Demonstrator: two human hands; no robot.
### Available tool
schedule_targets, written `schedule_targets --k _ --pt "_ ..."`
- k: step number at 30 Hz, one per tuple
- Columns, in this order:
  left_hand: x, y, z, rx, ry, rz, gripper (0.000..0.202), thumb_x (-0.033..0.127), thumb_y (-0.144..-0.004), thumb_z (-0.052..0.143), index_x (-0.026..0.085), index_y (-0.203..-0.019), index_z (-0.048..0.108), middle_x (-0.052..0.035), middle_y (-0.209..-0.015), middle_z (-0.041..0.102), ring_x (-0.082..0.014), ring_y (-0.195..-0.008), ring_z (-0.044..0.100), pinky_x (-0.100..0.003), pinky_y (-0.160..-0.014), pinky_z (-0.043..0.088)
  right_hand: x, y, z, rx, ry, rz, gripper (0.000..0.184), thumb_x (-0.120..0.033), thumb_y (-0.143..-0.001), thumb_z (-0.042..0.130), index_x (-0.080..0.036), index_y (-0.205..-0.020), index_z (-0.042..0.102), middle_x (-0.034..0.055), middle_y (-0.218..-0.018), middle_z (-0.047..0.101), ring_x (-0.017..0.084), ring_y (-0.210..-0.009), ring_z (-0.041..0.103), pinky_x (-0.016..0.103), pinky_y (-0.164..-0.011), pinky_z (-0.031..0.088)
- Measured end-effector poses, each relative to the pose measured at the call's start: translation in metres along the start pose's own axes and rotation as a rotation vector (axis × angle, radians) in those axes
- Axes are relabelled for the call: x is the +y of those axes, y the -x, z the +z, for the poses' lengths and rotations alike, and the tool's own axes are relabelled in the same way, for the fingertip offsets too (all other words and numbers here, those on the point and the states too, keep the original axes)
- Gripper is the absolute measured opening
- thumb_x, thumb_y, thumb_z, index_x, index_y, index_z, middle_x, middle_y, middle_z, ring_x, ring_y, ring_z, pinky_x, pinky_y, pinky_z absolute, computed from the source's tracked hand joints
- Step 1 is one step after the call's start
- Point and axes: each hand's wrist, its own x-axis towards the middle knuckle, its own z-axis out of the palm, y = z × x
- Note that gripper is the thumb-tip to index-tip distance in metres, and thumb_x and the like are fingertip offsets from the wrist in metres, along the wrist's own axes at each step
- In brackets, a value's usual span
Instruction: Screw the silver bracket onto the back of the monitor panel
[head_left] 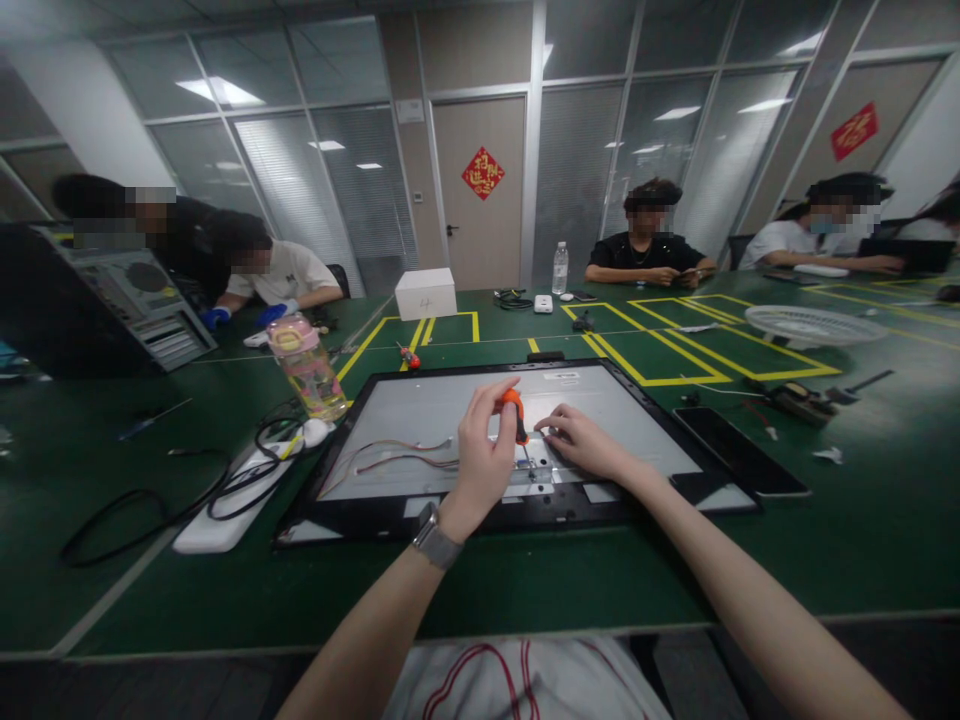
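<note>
A monitor panel [420, 410] lies face down on the green table, black frame around a grey metal back. My left hand [484, 455] is closed around a screwdriver [516, 412] with an orange and black handle, held upright with its tip down on a small board near the panel's lower middle. My right hand [581, 440] rests on the panel just right of the screwdriver, fingers bent and pressed onto the board area. Thin coloured wires [390, 455] run across the panel's left part.
A pink water bottle [307, 370], a white keyboard [232, 500] and black cables [150, 510] lie to the left. A dark phone [739, 450] sits right of the panel. A computer case [112, 300], white box [425, 293] and fan guard [806, 325] stand farther off. Several people sit around.
</note>
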Motion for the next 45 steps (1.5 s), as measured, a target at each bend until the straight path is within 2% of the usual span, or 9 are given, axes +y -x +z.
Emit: schedule_targets --k 4,10,16,22,28,32,34,40,45 --pt "-0.0011 0.0007 -0.0001 0.028 -0.048 0.014 0.018 0.022 -0.091 0.061 0.023 -0.108 0.068 -0.0025 -0.092 0.057 -0.0143 -0.084 0.058 -0.028 -0.078 0.05 -0.0017 0.0002 -0.001 -0.003 -0.003 0.005 0.028 -0.012 -0.089 0.053 -0.017 -0.111 0.07 0.0081 -0.098 0.056 0.019 -0.087 0.06 0.033 -0.088 0.048" --pt "0.0006 0.0005 -0.0021 -0.036 -0.01 -0.02 0.03 0.02 -0.099 0.042 0.022 -0.12 0.063 -0.006 -0.104 0.06 -0.0165 -0.095 0.059 -0.031 -0.084 0.049 -0.0027 0.0006 -0.0013 0.006 -0.011 0.006 0.028 -0.011 -0.089 0.053 -0.018 -0.11 0.071 0.008 -0.098 0.056 0.02 -0.088 0.059 0.034 -0.088 0.048" --pt "0.0013 -0.0003 -0.0007 0.008 -0.056 -0.037 0.02 0.022 -0.092 0.057 0.022 -0.11 0.067 -0.0035 -0.094 0.057 -0.0152 -0.085 0.058 -0.029 -0.079 0.05 -0.0039 0.0011 -0.003 0.003 -0.013 0.006 0.028 -0.011 -0.089 0.053 -0.018 -0.11 0.071 0.0074 -0.097 0.056 0.019 -0.083 0.059 0.033 -0.085 0.049" --pt "0.0013 0.0004 -0.001 -0.033 -0.033 -0.036 0.03 0.014 -0.096 0.043 0.021 -0.118 0.062 -0.0056 -0.103 0.06 -0.0155 -0.091 0.058 -0.029 -0.081 0.049 -0.0027 0.001 -0.0017 0.007 -0.006 -0.002 0.028 -0.011 -0.088 0.054 -0.018 -0.109 0.071 0.0074 -0.096 0.056 0.019 -0.087 0.059 0.033 -0.087 0.048" --pt "0.0021 0.0002 0.0003 0.041 -0.083 -0.026 0.019 0.019 -0.091 0.057 0.021 -0.108 0.066 -0.0031 -0.093 0.053 -0.0139 -0.08 0.057 -0.029 -0.077 0.05 -0.0017 0.0009 -0.0005 0.007 -0.005 -0.01 0.028 -0.012 -0.089 0.053 -0.018 -0.11 0.071 0.0074 -0.096 0.056 0.019 -0.087 0.059 0.033 -0.087 0.048" --pt "0.0023 0.0011 -0.0022 0.003 -0.053 -0.006 0.028 0.016 -0.094 0.044 0.021 -0.113 0.065 -0.0078 -0.11 0.059 -0.0185 -0.101 0.058 -0.032 -0.087 0.049 -0.0026 0.0013 -0.0009 0.006 0.0 -0.002 0.028 -0.011 -0.088 0.054 -0.018 -0.109 0.071 0.0074 -0.096 0.056 0.019 -0.087 0.059 0.033 -0.087 0.048" --pt "0.0021 0.0011 -0.0028 -0.007 -0.032 -0.004 0.031 0.014 -0.095 0.04 0.021 -0.115 0.063 -0.0077 -0.111 0.062 -0.0187 -0.104 0.059 -0.033 -0.09 0.048 -0.0029 0.0015 -0.0011 0.005 -0.005 0.002 0.028 -0.011 -0.088 0.054 -0.018 -0.109 0.071 0.0081 -0.098 0.056 0.02 -0.089 0.059 0.034 -0.088 0.048" --pt "0.0011 -0.0008 -0.001 0.03 -0.056 -0.038 0.028 0.011 -0.091 0.046 0.021 -0.11 0.065 -0.005 -0.097 0.062 -0.0155 -0.086 0.058 -0.028 -0.078 0.048 -0.0009 0.001 -0.0004 0.013 -0.009 0.003 0.028 -0.011 -0.088 0.054 -0.018 -0.109 0.071 0.0086 -0.1 0.057 0.02 -0.091 0.06 0.034 -0.09 0.048" --pt "0.0025 -0.001 -0.0011 0.051 -0.088 -0.018 0.018 0.017 -0.09 0.056 0.021 -0.104 0.067 -0.0023 -0.09 0.054 -0.013 -0.078 0.056 -0.026 -0.075 0.048 -0.0008 0.0006 -0.0006 0.022 -0.003 -0.007 0.028 -0.011 -0.088 0.055 -0.019 -0.108 0.072 0.0075 -0.096 0.058 0.02 -0.089 0.06 0.034 -0.089 0.048"
